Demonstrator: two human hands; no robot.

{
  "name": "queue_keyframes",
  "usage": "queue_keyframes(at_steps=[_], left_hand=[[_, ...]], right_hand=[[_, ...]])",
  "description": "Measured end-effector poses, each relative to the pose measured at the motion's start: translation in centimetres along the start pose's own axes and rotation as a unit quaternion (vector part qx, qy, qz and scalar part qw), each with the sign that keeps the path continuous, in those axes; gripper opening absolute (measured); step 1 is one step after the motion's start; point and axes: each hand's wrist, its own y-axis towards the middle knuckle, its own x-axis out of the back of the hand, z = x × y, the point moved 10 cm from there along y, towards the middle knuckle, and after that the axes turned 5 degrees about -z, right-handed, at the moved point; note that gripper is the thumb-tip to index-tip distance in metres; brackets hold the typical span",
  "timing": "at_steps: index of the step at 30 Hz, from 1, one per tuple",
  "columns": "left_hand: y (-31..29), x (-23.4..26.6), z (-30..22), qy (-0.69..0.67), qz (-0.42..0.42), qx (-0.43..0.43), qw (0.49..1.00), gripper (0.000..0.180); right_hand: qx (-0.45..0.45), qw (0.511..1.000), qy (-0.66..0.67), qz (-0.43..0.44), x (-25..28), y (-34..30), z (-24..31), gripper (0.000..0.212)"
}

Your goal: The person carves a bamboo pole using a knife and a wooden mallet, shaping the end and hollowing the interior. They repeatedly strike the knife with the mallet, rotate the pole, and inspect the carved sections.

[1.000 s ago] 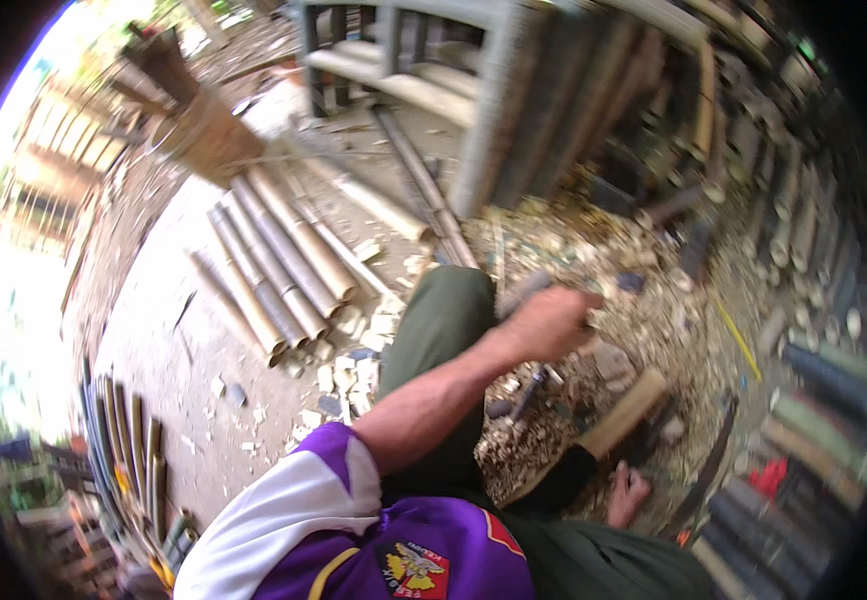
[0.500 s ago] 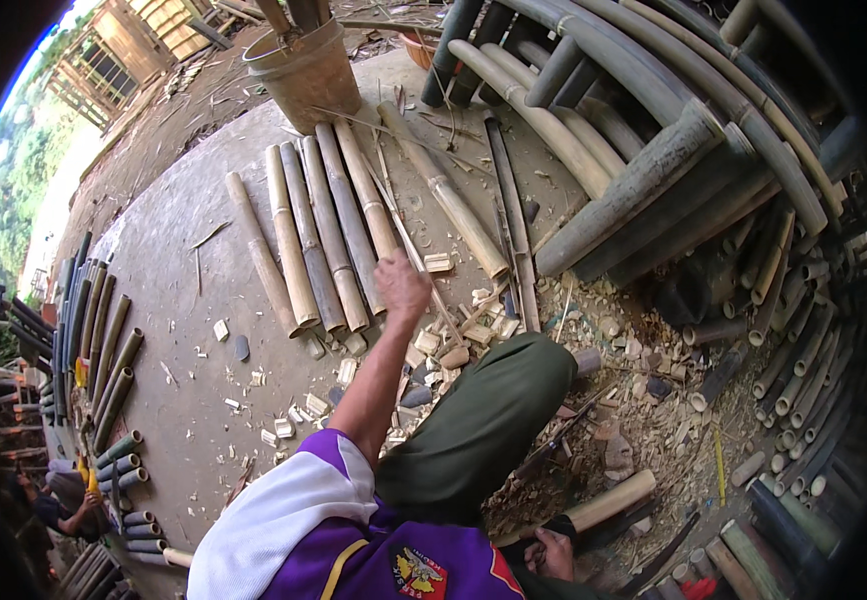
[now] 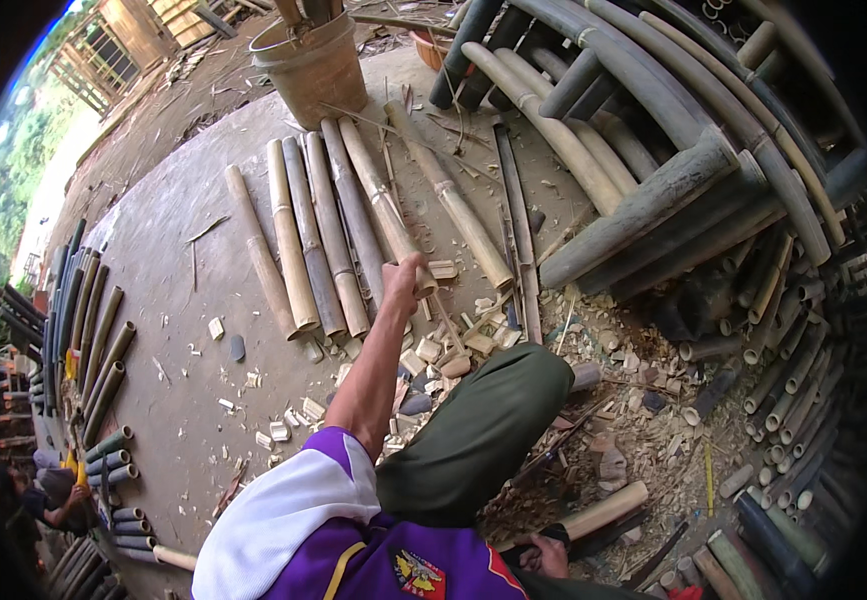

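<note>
My left hand [image 3: 408, 276] is closed around the near end of a tan bamboo pole [image 3: 378, 190], whose far end lies by the bucket. To its left several cut bamboo poles [image 3: 298, 240] lie side by side on the concrete floor. Another bamboo pole [image 3: 448, 200] lies apart to the right, beside a long dark split bamboo strip [image 3: 518, 225]. Low in the view my right hand [image 3: 549, 556] is closed on something dark that I cannot make out. It rests by a thick bamboo length [image 3: 603, 510] next to my leg.
A dirty bucket [image 3: 313, 70] holding tools or sticks stands at the far side. A bamboo frame [image 3: 643, 200] fills the upper right. Wood chips [image 3: 613, 400] cover the ground around my knee. Bamboo stacks [image 3: 803, 370] line the right; more poles [image 3: 103, 370] and another person [image 3: 58, 500] are at left.
My left hand has moved slightly nearer and right, and the near end of its bamboo pole has swung right, away from the row. My right hand stays about where it was.
</note>
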Motion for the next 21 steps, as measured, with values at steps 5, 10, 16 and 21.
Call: queue_keyframes(at_steps=[5,10,16,21], left_hand=[[-0.2,0.8,-0.3,0.182,-0.099,-0.042,0.977,0.037],[-0.3,2.7,-1.2,0.340,-0.089,-0.184,0.918,0.052],[-1.7,15.3,-9.7,0.506,-0.357,-0.239,0.748,0.051],[5.3,24.7,-8.8,0.493,-0.280,-0.055,0.822,0.062]], right_hand=[[-0.020,1.000,-0.005,0.009,-0.2,0.2,0.1,0.039],[-0.008,1.000,-0.015,0.010,-0.2,0.2,0.3,0.040],[-0.009,1.000,0.016,0.018,0.4,0.7,-0.5,0.043],[-0.029,0.999,-0.001,0.024,0.5,0.7,-0.4,0.044]])
